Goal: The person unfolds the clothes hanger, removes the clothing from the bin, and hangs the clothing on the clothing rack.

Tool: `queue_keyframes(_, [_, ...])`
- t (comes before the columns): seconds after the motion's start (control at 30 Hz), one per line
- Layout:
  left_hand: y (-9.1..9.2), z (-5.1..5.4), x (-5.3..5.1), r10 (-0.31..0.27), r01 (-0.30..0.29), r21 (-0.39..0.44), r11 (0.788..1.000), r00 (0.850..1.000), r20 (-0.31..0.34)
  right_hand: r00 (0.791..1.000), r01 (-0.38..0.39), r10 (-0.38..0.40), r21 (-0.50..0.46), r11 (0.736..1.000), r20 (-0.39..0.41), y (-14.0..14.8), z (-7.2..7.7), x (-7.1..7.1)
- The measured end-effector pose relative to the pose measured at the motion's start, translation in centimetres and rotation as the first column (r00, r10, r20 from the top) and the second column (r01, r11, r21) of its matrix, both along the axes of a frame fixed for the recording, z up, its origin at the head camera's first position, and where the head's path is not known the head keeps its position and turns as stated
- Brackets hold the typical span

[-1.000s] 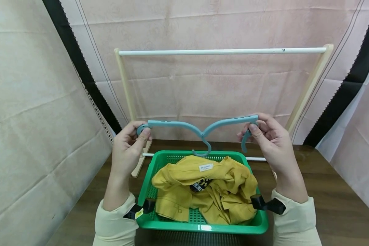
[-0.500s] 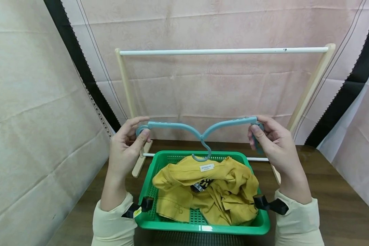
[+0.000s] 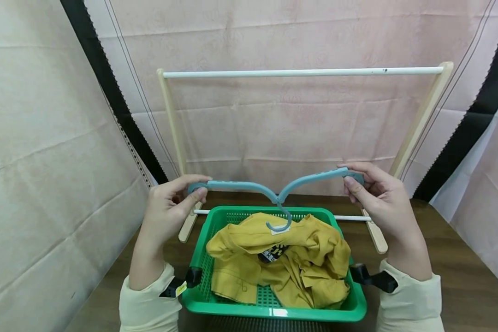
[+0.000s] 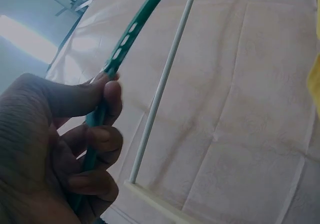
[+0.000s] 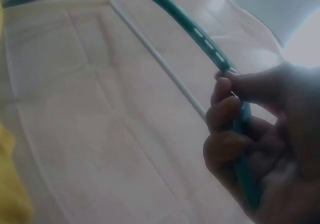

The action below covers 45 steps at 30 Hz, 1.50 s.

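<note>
A blue hanger [image 3: 241, 186] is held level between both hands, its hook pointing down over the yellow garment [image 3: 240, 249]. My left hand [image 3: 168, 210] pinches one end between thumb and fingers; my right hand [image 3: 379, 198] pinches the other end. The garment lies crumpled inside a green basket [image 3: 274, 313]. In the left wrist view the left hand [image 4: 65, 139] curls its fingers round the hanger [image 4: 122, 46], which has small slots. The right wrist view shows the right hand [image 5: 255, 134] gripping the hanger [image 5: 200, 31] in the same way.
Behind the basket stands a rack with a white top bar [image 3: 299, 72], pale side posts [image 3: 423, 115] and a low rear bar [image 3: 350, 217]. Everything rests on a brown wooden table [image 3: 452, 258]. Pale cloth walls [image 3: 58, 152] surround it.
The hanger and both hands have come lower in the head view, and the hook now overlaps the garment's label. My right fingers have changed their hold on the hanger's end.
</note>
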<state>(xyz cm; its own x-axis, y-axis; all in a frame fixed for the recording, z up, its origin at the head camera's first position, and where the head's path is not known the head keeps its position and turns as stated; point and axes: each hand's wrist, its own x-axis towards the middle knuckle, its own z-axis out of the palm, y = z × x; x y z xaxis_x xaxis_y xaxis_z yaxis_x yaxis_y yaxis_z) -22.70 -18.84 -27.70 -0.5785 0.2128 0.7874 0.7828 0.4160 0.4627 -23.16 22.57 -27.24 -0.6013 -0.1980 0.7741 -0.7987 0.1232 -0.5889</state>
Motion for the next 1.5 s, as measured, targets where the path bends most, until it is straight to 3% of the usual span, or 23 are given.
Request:
queue_keyframes(0.17, [-0.4,0.0,0.2,0.024,-0.021,-0.1,0.995,0.999,0.023,0.987,0.161,-0.158,0.219,0.962,-0.029,1.0,-0.3,0.5])
queue_keyframes(0.3, [-0.7,0.0,0.3,0.055,-0.05,-0.163,0.985,0.998,0.022,0.985,0.172,-0.164,0.301,0.938,-0.052,1.6,-0.4,0.8])
queue_keyframes(0.43, [-0.9,0.0,0.3,0.088,-0.091,-0.175,0.98,0.996,-0.021,0.987,0.162,-0.148,0.318,0.934,-0.067,1.7,-0.5,0.8])
queue_keyframes(0.57, [-0.8,0.3,0.1,0.162,-0.169,-0.099,0.981,0.983,-0.083,0.979,0.193,-0.166,0.287,0.938,-0.118,1.7,-0.5,0.5])
queue_keyframes(0.67, [-0.7,0.4,-0.3,0.19,-0.188,0.072,0.98,0.981,-0.026,0.972,0.212,-0.18,0.243,0.947,-0.15,1.9,-0.6,0.4])
queue_keyframes(0.73, [-0.6,0.4,-0.4,0.119,-0.136,0.245,0.96,0.989,0.084,0.971,0.216,-0.186,0.224,0.95,-0.149,2.1,-0.8,0.5])
queue_keyframes(0.8, [-0.3,0.2,-0.5,0.0,-0.072,0.406,0.911,0.985,0.175,0.973,0.211,-0.184,0.213,0.954,-0.139,2.2,-1.0,0.6])
queue_keyframes(0.83, [-0.2,0.1,-0.6,-0.083,-0.025,0.48,0.877,0.976,0.203,0.973,0.212,-0.185,0.209,0.955,-0.141,2.2,-1.1,0.6])
queue_keyframes(0.87, [0.0,0.0,-0.7,-0.172,0.027,0.547,0.837,0.961,0.216,0.972,0.214,-0.187,0.207,0.955,-0.141,2.2,-1.2,0.6])
queue_keyframes(0.93, [0.3,-0.1,-0.8,-0.342,0.129,0.66,0.74,0.917,0.205,0.973,0.211,-0.187,0.191,0.959,-0.137,2.2,-1.3,0.5])
queue_keyframes(1.03, [0.5,-0.4,-1.1,-0.516,0.258,0.746,0.614,0.847,0.131,0.977,0.168,-0.149,0.123,0.978,-0.15,2.1,-1.3,0.2])
queue_keyframes(1.07, [0.6,-0.4,-1.2,-0.551,0.289,0.756,0.587,0.827,0.111,0.98,0.152,-0.135,0.107,0.983,-0.148,2.1,-1.3,0.2])
queue_keyframes(1.13, [0.7,-0.5,-1.3,-0.585,0.332,0.742,0.582,0.805,0.098,0.982,0.132,-0.118,0.094,0.987,-0.145,2.0,-1.1,0.1])
queue_keyframes(1.23, [1.1,-0.6,-1.5,-0.594,0.362,0.692,0.624,0.796,0.119,0.984,0.138,-0.123,0.121,0.983,-0.127,1.6,-0.9,0.2])
queue_keyframes(1.3, [1.3,-0.5,-1.5,-0.608,0.377,0.683,0.626,0.784,0.125,0.982,0.167,-0.15,0.153,0.974,-0.114,1.4,-0.7,0.2])
queue_keyframes(1.43, [1.3,-0.4,-1.6,-0.636,0.402,0.691,0.602,0.763,0.11,0.982,0.169,-0.152,0.175,0.97,-0.109,1.1,-0.6,0.0])
queue_keyframes(1.5, [1.3,-0.3,-1.7,-0.636,0.41,0.689,0.598,0.765,0.098,0.983,0.164,-0.144,0.18,0.97,-0.116,1.1,-0.6,-0.2])
